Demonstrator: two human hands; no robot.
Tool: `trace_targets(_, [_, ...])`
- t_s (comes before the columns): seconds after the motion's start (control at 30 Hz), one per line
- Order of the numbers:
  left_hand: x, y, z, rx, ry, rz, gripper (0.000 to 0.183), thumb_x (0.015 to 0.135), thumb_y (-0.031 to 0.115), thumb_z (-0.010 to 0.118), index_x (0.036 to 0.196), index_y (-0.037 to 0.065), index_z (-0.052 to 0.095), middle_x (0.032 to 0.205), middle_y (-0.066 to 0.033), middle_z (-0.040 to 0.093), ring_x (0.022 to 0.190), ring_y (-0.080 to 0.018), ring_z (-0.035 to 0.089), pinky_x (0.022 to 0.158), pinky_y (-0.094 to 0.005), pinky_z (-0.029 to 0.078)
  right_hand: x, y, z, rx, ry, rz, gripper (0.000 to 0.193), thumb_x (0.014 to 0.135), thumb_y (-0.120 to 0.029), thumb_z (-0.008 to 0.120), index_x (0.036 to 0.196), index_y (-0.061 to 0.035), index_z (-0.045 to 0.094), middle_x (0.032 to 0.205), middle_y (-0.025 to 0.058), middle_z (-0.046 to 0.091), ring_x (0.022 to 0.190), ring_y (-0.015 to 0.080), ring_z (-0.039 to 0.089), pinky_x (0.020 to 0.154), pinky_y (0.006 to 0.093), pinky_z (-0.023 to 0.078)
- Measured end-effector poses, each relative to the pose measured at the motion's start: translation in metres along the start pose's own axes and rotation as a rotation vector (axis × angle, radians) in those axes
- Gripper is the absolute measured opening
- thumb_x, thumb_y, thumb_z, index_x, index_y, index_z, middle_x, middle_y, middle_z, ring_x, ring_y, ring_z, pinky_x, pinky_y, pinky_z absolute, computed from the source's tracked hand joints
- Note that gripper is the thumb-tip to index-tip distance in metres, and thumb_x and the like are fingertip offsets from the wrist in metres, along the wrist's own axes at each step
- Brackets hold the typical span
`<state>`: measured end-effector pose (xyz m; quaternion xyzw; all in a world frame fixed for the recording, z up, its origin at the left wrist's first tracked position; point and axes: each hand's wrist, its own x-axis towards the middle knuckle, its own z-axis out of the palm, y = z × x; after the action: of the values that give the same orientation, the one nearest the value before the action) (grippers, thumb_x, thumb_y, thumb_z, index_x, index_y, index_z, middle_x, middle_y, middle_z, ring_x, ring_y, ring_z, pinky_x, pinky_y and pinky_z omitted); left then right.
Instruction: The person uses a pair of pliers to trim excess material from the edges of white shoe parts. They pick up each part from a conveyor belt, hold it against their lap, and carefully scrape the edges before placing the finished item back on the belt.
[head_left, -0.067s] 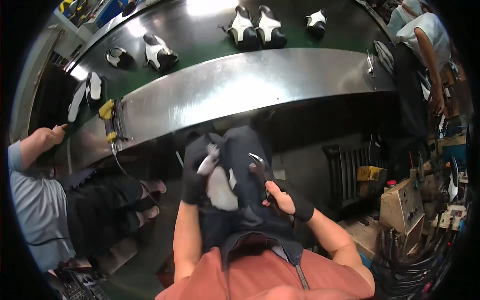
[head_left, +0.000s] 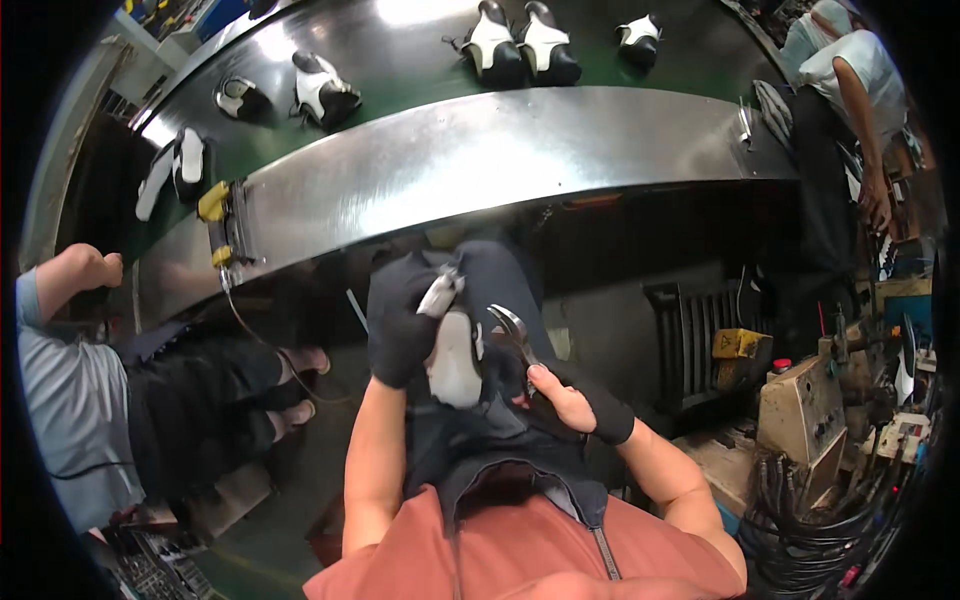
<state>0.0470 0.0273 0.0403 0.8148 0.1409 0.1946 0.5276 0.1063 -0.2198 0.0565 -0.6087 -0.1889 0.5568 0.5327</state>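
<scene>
My left hand (head_left: 405, 328), in a black glove, is closed on a shoe (head_left: 455, 368) above my lap. Its pale sole faces up, and the hand covers its left side. A blurred white and silver piece (head_left: 441, 290) shows by the fingers at the shoe's upper end; I cannot make out what it is. In my right hand (head_left: 568, 402), gloved in black with a bare thumb, is a hammer (head_left: 513, 330). The curved metal head points up and left, just right of the shoe and apart from it. Fingers wrap its handle, which is mostly hidden.
Several black and white shoes (head_left: 549, 48) stand on a dark green conveyor (head_left: 400, 75) beyond a metal ledge (head_left: 420, 180). A yellow-and-black hand tool (head_left: 216, 222) with a cable rests on the ledge. Co-workers stand left (head_left: 75, 370) and right (head_left: 855, 80). Machinery (head_left: 805, 410) and black cables fill the lower right.
My left hand has moved slightly right with the shoe, whose sole now stands straighter. The hammer has shifted only a little. At the left, the co-worker's hand has drawn back from the conveyor.
</scene>
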Motion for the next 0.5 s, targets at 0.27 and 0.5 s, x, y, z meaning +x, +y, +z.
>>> trace_targets(0.27, [-0.004,0.006,0.014,-0.479,0.014,0.003,0.062,0.096,0.053,0.033,0.100,-0.001,0.063,0.104,-0.0111,0.061,0.095,-0.0183,0.058,0.085,-0.0321,0.047,0.029,-0.015,0.008,0.358,-0.241,0.200,0.049,0.100,-0.042,0.034,0.122,-0.0013,0.051,0.102,0.0070,0.062,0.095,0.0196,0.062,0.087,0.0326,0.050])
trace_targets(0.5, [-0.015,-0.004,0.018,-0.236,0.103,0.074,0.054,0.097,0.042,0.031,0.092,0.001,0.067,0.101,-0.0126,0.063,0.100,-0.0256,0.057,0.094,-0.0375,0.039,0.026,-0.031,0.013,-0.166,-0.192,0.289,0.040,0.100,-0.039,0.034,0.104,-0.0075,0.058,0.085,0.0021,0.063,0.068,0.0143,0.059,0.062,0.0301,0.049])
